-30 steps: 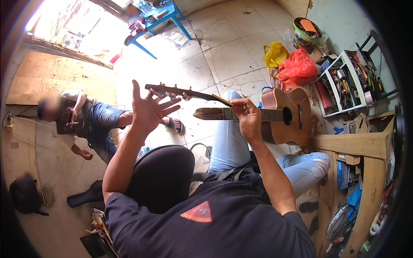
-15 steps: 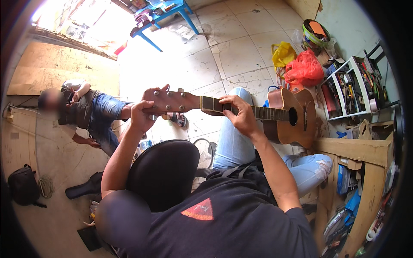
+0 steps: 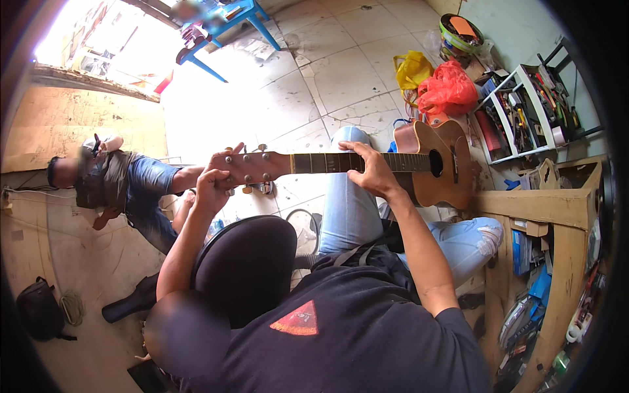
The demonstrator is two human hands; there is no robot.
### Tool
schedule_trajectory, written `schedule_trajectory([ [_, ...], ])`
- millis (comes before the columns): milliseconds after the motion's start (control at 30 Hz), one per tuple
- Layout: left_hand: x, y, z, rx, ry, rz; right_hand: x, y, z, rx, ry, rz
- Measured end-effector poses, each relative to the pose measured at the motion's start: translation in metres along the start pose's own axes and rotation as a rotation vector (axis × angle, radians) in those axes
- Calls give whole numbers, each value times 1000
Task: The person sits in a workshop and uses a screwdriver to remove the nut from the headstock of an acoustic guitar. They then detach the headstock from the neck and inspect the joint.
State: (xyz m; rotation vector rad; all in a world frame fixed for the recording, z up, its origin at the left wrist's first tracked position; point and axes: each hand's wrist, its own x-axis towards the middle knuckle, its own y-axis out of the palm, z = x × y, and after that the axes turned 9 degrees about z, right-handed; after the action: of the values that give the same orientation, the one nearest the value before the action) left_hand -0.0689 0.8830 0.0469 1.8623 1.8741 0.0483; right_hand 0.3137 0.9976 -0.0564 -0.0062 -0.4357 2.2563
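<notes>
My left hand clenched on guitar headstock, right hand wrapped round neck; body lies beyond right grip, over the knee. Judging tuning stage; pegs need turning next.

An acoustic guitar lies level across the person's lap. The left hand grips its headstock, and the right hand wraps the neck nearer the body. Beyond the guitar's body sit a red bag and a yellow bag.
</notes>
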Motion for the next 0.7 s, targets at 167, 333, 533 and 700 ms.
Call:
schedule_trajectory([
  [167,3,-4,-2,37,-4,-5,0,1,3,-1,26,86],
  [333,5,-10,-5,74,-35,-45,2,1,6,-120,-25,96],
  [533,7,4,-3,118,38,-63,9,4,-2,-110,-40,90],
  [700,1,4,-1,129,77,-47,9,-3,-15,62,33,96],
])
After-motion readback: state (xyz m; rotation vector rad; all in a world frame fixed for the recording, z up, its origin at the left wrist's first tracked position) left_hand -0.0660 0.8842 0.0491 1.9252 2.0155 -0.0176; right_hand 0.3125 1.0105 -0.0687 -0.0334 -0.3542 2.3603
